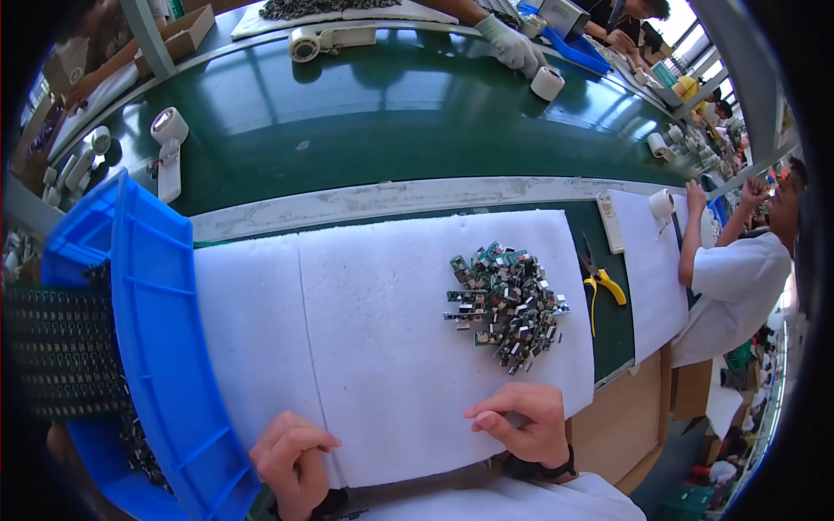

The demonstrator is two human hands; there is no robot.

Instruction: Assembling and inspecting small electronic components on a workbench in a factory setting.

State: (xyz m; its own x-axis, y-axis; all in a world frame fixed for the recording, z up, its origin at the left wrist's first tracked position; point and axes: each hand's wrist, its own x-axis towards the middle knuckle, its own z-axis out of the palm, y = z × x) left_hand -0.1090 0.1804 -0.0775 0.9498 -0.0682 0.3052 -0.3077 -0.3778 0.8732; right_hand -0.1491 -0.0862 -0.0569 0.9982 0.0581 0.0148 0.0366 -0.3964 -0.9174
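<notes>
My left hand [294, 462] rests at the near edge of a white foam sheet [373, 313], its fingers curled in and nothing visible in them. Farther right, my right hand [526, 422] hovers over or lies on the same sheet; which one I cannot tell. Its index finger points left, the thumb is a little apart, and no object shows in it. Just beyond this hand lies a loose heap of small green circuit boards [512, 304] with metal and black parts. Neither hand touches the heap.
A blue plastic bin [165, 339] stands at the left, with stacked circuit panels [61, 347] beside it. Yellow-handled pliers [613, 286] lie right of the foam. Across the green conveyor [365, 122] sit white fan-like housings [169, 130] and a co-worker's gloved hand [512, 45]. Another person [738, 286] sits at right.
</notes>
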